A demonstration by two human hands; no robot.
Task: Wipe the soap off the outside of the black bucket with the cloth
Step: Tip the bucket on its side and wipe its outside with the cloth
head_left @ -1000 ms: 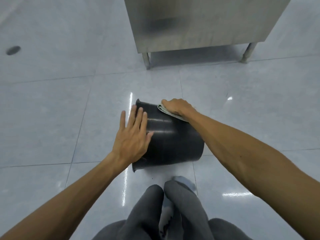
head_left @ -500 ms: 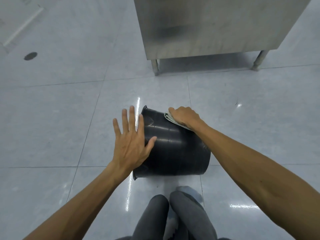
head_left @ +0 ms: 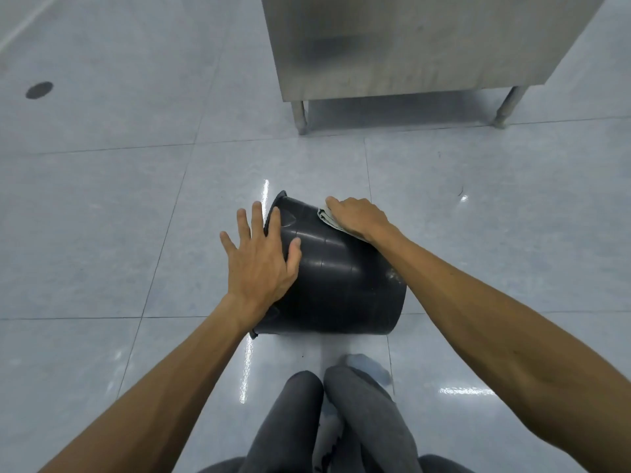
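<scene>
The black bucket (head_left: 338, 281) lies on its side on the tiled floor, its rim to the left and its base to the right. My left hand (head_left: 259, 261) rests flat on the wall near the rim, fingers spread and partly over the edge. My right hand (head_left: 358, 215) presses a pale grey-green cloth (head_left: 327, 218) against the upper far side of the bucket; only a strip of the cloth shows under the fingers. A few pale specks sit on the wall near the base.
A stainless steel cabinet (head_left: 409, 42) on short legs stands on the floor beyond the bucket. My knees in grey trousers (head_left: 327, 414) are just below it, with a light blue shoe tip (head_left: 368, 367). A dark round floor drain (head_left: 39, 89) lies far left.
My left hand has slid towards the rim, its fingers spreading past the edge. My right hand and the cloth stay at the bucket's upper far side. The camera shifted.
</scene>
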